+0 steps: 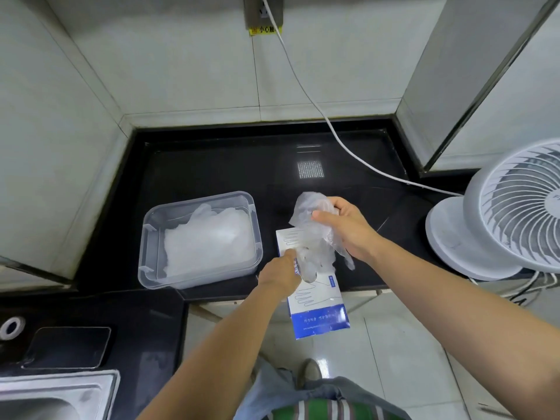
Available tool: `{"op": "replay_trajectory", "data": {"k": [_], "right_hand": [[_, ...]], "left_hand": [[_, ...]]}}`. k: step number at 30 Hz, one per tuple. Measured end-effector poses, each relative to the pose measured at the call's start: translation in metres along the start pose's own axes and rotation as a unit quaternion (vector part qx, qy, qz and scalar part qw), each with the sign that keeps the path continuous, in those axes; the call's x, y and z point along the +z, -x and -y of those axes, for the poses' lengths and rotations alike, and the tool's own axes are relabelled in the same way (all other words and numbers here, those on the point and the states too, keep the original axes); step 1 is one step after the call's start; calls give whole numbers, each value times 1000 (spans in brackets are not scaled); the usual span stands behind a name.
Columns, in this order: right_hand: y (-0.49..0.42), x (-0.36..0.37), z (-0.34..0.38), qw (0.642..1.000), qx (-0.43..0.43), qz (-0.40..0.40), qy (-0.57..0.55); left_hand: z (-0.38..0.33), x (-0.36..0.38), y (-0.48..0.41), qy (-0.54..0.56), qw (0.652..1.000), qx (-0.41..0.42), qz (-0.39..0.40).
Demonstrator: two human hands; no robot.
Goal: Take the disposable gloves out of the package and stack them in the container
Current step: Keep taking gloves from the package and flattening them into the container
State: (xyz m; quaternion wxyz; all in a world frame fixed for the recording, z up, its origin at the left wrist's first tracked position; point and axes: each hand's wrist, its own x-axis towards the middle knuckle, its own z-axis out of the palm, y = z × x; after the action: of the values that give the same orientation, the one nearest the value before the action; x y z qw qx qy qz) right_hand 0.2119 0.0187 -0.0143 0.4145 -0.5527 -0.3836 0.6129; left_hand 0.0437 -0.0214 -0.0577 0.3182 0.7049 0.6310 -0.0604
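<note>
Fingers (322, 214) of the right hand (348, 230) are curled round a clear glove (309, 204) hanging above the package (318, 301) — the left hand (280, 272) pinches the package mouth. The part-filled container (145, 253) sits on the counter (212, 165) at nine o'clock from the glove, nearer the left hand.

White fan (512, 207) right, cable (306, 95) from wall socket (263, 10), sink (54, 398) bottom-left.
</note>
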Motion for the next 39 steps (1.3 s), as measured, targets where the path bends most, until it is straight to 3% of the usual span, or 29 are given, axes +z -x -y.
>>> {"op": "replay_trajectory", "data": {"k": [3,6,8,12,20,23,26,29,32,35,37,39], "right_hand": [[0,2,-2,999,21,8,40],[1,10,-2,997,36,30,55],[1,16,2,996,33,53,60],[-1,35,8,991,15,102,89],[-4,56,22,967,82,198,138],[-12,60,24,975,76,163,130],[-19,78,27,978,47,158,131],[-22,107,32,968,33,183,167],[-28,130,32,953,24,203,224],[-39,144,33,958,31,173,228],[-47,148,36,969,17,111,221],[-56,151,37,970,-15,24,240]], "left_hand": [[-6,-18,4,193,978,-5,-79],[-17,-44,7,438,888,-44,-135],[-18,-61,6,492,858,-54,-137],[-2,-80,11,502,861,-13,-78],[54,-106,23,474,854,83,-198],[83,-112,29,436,873,51,-212],[107,-117,33,436,887,-2,-150],[115,-122,33,490,864,-69,-91],[117,-126,28,411,893,-108,-146],[133,-125,23,414,870,-136,-230],[146,-123,23,430,851,-128,-274],[156,-119,26,412,856,-126,-285]]}}
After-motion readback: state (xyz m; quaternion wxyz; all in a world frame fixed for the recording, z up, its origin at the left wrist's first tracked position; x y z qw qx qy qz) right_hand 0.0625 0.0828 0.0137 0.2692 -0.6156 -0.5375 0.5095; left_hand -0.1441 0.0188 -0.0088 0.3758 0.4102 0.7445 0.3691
